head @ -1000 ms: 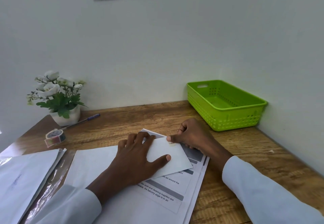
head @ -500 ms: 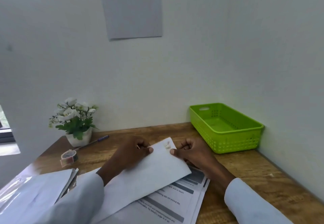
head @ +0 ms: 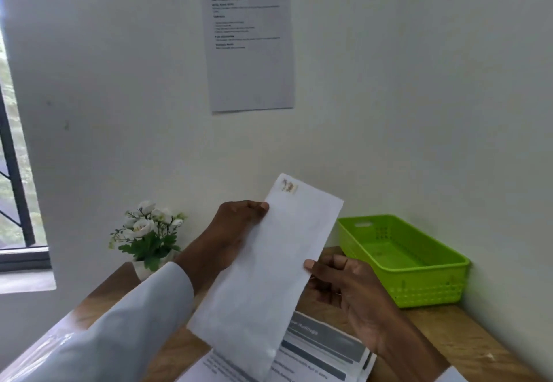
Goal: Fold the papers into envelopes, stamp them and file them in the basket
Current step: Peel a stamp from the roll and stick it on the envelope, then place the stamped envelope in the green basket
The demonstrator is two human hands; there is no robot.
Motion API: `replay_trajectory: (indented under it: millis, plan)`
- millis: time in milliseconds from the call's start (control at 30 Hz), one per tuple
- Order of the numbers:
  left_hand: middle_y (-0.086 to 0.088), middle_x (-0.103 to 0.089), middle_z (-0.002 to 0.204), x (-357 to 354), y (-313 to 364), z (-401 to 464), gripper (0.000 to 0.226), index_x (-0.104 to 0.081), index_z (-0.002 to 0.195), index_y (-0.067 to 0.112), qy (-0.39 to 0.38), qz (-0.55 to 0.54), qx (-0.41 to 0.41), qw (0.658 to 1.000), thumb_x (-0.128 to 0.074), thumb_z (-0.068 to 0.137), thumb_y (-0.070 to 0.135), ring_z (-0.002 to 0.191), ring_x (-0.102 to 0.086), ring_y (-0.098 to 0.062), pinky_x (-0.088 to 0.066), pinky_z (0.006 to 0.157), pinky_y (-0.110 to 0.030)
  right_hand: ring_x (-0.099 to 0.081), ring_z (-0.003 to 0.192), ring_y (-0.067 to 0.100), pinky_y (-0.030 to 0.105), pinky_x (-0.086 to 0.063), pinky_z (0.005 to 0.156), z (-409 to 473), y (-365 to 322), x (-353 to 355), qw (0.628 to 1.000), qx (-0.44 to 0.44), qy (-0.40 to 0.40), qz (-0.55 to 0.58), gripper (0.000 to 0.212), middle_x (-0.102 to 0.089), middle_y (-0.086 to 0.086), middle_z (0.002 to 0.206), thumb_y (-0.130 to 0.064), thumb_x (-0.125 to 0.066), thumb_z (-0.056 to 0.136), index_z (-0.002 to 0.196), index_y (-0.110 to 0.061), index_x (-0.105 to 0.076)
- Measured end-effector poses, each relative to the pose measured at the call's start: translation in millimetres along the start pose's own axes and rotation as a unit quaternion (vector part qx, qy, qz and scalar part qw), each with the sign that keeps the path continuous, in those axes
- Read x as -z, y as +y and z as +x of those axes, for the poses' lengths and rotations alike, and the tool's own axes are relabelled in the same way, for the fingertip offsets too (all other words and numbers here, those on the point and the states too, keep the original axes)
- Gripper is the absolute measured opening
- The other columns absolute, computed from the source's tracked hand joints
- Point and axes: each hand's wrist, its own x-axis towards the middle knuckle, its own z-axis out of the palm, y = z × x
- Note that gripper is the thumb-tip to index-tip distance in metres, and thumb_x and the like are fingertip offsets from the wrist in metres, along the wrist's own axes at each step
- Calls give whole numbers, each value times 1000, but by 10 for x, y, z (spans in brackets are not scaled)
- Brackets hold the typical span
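A white envelope [head: 269,271] with a small stamp [head: 289,186] at its top corner is held up off the desk, standing on end and tilted. My left hand [head: 230,232] grips its upper left edge. My right hand [head: 344,286] pinches its lower right edge. Printed papers [head: 323,351] lie on the wooden desk under the envelope. The green basket [head: 419,289] stands at the right against the wall, with nothing seen inside it.
A small pot of white flowers [head: 146,232] stands at the back left of the desk [head: 466,339]. A printed sheet [head: 250,46] is stuck on the wall above. A window [head: 15,172] is at the far left.
Both hands have lifted the envelope from the desk and turned it upright. The view has tilted upward, so the pen, tape and left stack are out of sight.
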Motion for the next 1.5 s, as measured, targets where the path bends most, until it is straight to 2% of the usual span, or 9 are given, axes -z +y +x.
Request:
replay_trajectory:
  millis: [167,433,633,800,933,1167,1300,1400,1500]
  plan:
    - [-13,-75,93,-336,106,182,22,-72,98,-3,-16,-76,-21,997,-73,85,15,77,-71,-22,-58,65,-30,-67,78,28,38,-57,78,260,-460,263,988,91,122,-11,19,-75,21,93,-4,-75,78,94,5,-73]
    - [1,-70,60,-1138,400,770,11,-70,75,4,-24,-81,-117,989,-80,76,6,54,-64,-9,-56,57,-19,-67,64,14,25,-59,64,976,-1376,1002,942,211,222,-135,18,-72,12,81,-2,-77,76,94,1,-74]
    - [-12,-67,70,-1732,121,1393,9,-70,77,-3,-2,-24,-115,993,-78,77,-1,57,-64,-20,-58,58,-25,-71,80,21,30,-56,75,1498,-1345,1520,832,250,344,-355,16,-77,8,89,-10,-77,76,91,-8,-79]
    - [-5,-68,59,-1902,-497,1611,19,-66,61,4,11,119,-46,992,-83,69,3,54,-65,-19,-59,74,-42,-70,89,29,24,-47,67,1624,-932,1774,716,155,338,-590,10,-75,9,89,-10,-74,75,84,-9,-76]
    - [-1,-65,65,-1978,-794,1599,31,-59,64,14,-7,229,-27,973,-89,57,15,63,-61,-23,-45,64,-30,-65,98,32,31,-50,75,1620,-732,1855,678,90,295,-667,19,-70,12,101,-10,-69,78,96,-7,-66]
    - [1,-69,98,-2157,-938,1524,41,-63,97,15,-49,488,-105,865,-82,62,25,93,-66,-22,-42,69,-28,-61,109,33,32,-48,80,1509,-521,1882,595,11,201,-778,15,-62,14,118,-5,-52,87,101,-10,-54]
    - [-1,-67,99,-2179,-948,1489,33,-61,96,15,-29,515,-171,839,-79,70,25,93,-64,-26,-41,69,-29,-61,111,31,33,-49,85,1474,-485,1897,576,-8,186,-796,26,-62,14,120,-5,-54,87,113,-5,-55]
    - [1,-67,92,-2093,-921,1473,23,-62,82,19,-6,461,-191,867,-80,70,28,92,-62,-24,-40,69,-29,-62,107,33,33,-47,77,1406,-571,1857,578,22,207,-789,22,-62,15,117,-4,-53,87,109,-4,-57]
    - [10,-60,75,-1926,-854,1420,27,-55,64,22,-1,391,-193,900,-81,70,28,82,-60,-17,-36,63,-27,-64,100,34,32,-47,74,1346,-683,1778,630,70,232,-738,15,-66,15,106,-8,-61,83,97,-7,-62]
